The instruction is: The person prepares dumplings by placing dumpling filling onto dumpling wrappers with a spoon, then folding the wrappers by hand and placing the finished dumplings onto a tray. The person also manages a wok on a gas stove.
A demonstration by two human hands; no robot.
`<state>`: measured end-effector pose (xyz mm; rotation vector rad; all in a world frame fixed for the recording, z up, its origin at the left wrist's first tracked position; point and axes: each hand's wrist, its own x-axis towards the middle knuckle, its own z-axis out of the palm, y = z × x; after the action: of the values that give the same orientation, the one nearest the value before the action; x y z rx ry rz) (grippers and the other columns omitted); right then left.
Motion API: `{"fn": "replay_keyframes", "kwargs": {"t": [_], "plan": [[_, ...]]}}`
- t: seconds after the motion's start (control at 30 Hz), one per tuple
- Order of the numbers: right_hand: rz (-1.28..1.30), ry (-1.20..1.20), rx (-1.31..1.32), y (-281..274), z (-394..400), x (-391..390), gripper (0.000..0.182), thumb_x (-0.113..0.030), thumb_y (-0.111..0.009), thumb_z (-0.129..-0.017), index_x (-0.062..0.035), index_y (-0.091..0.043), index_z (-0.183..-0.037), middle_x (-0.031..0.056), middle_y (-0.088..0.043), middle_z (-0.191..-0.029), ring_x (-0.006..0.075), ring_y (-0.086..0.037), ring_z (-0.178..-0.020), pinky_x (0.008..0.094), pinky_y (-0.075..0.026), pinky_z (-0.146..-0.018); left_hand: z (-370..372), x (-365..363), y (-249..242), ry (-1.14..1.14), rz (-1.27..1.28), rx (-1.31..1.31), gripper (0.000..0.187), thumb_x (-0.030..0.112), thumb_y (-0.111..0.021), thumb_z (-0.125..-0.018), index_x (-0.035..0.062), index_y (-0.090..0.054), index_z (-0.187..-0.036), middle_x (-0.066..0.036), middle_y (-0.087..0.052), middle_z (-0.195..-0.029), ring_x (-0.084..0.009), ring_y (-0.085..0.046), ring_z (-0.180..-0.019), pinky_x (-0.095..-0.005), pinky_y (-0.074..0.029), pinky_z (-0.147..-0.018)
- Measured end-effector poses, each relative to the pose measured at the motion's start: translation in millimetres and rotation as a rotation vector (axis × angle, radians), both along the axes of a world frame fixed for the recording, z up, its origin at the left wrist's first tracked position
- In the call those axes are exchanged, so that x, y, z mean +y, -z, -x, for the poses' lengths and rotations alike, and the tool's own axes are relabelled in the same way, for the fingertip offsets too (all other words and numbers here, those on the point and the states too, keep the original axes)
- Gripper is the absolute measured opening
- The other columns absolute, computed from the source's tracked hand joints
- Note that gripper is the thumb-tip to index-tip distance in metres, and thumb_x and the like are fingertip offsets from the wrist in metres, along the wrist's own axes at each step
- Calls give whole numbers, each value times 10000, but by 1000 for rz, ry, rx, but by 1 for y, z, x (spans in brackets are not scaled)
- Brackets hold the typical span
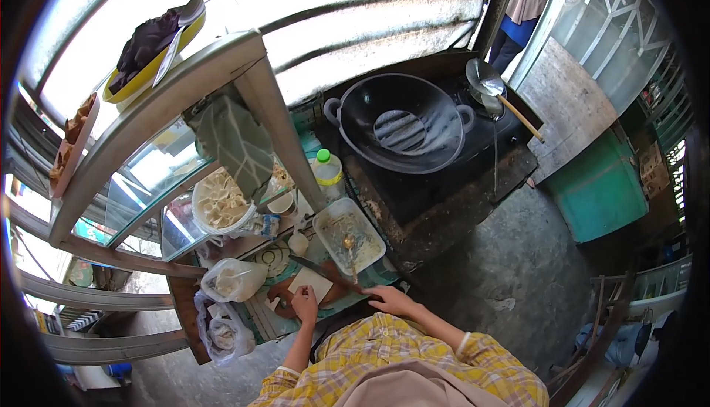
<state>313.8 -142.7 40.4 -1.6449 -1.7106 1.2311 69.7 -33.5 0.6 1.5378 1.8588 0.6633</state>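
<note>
My left hand [305, 305], its fingers curled together, presses at the near edge of a pale, flat square slab [313, 281]. The slab lies on a brown wooden cutting board [282, 306]. From the right, my right hand [392, 300] is closed on the handle end of a knife [316, 267], whose dark blade points away to the left along the slab's far side. A small pale piece [274, 303] sits at the board's left end. Just beyond the knife stands a white plastic tub [325, 224] with batter-like residue and a spoon [350, 248] in it.
A large black wok [403, 122] rests on the stove ahead, with a ladle [484, 78] to its right. Left of the board are plastic bags [233, 280] and a bucket of pale food [220, 201]. A glass-and-wood display case [159, 130] rises at left. A green-capped bottle [328, 170] stands near the tub.
</note>
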Motion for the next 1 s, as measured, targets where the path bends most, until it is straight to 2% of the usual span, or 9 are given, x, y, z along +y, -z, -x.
{"fn": "replay_keyframes", "kwargs": {"t": [0.07, 0.2, 0.3, 0.4, 0.53, 0.63, 0.83, 0.93, 1.0], "plan": [[-62, 160, 36, -5, -49, -20, 275, -166, -605, -808, -78, -636, -1067, 126, -635, -882, 252, -622, -825, 339, -490, -734, -5, 0, 5, -64, 0, -8, 234, 234, -590, -827, 6, -641, -846, -146, -645, -736, -294, -633, -699, -382, -477, -655], [-353, 805, -274, -8, -184, -22, 201, -67, -572, -732, -31, -652, -913, 149, -624, -857, 299, -594, -813, 368, -472, -768, -16, 0, 3, -156, -27, 35, 248, 237, -581, -832, -3, -640, -854, -151, -644, -748, -300, -630, -708, -387, -475, -663], [-289, 971, -694, -2, -287, -8, 569, -118, -677, -712, -101, -459, -1237, 140, -486, -1146, 330, -454, -1096, 432, -429, -863, -19, 0, 8, -235, -16, 88, 265, 239, -554, -850, -12, -635, -879, -158, -647, -796, -303, -624, -742, -401, -473, -679], [-117, 1202, -795, 16, -355, 15, 672, -191, -707, -734, -144, -371, -1314, 127, -447, -1206, 319, -432, -1135, 461, -422, -882, -21, -1, 5, -335, -12, 93, 270, 245, -545, -858, -8, -635, -885, -155, -648, -812, -302, -622, -750, -408, -475, -683], [160, 1305, -673, 51, -410, 35, 695, -295, -708, -749, -151, -347, -1325, 132, -437, -1248, 335, -392, -1190, 489, -404, -911, -24, -8, -4, -471, -27, 191, 254, 240, -551, -859, 1, -637, -873, -147, -645, -803, -292, -620, -738, -405, -476, -678], [211, 1260, -755, 59, -422, 41, 503, -298, -650, -810, -80, -459, -1221, 143, -504, -1180, 326, -443, -1146, 460, -432, -866, -32, -20, -15, -518, -66, 234, 228, 220, -572, -856, 2, -639, -854, -145, -642, -775, -283, -620, -713, -397, -480, -659], [-535, 1441, -550, 94, -436, 32, 264, -210, -492, -923, 24, -539, -1036, 241, -597, -933, 427, -548, -865, 436, -436, -761, -40, -41, -14, -588, -64, 253, 219, 213, -592, -853, 0, -640, -845, -142, -645, -765, -285, -624, -702, -396, -484, -650], [-569, 1396, -466, 76, -426, 25, 292, -222, -444, -953, 47, -522, -1037, 253, -594, -966, 435, -553, -880, 436, -435, -751, -41, -44, -11, -599, -75, 252, 219, 209, -591, -855, -4, -636, -838, -142, -647, -767, -283, -625, -697, -395, -483, -644], [-728, 1349, -442, 65, -431, 30, 294, -251, -434, -962, 25, -530, -1002, 188, -590, -829, 347, -567, -748, 392, -436, -664, -45, -42, -12, -596, -96, 249, 218, 206, -587, -859, -5, -633, -834, -141, -643, -762, -281, -622, -692, -395, -482, -634]]}}
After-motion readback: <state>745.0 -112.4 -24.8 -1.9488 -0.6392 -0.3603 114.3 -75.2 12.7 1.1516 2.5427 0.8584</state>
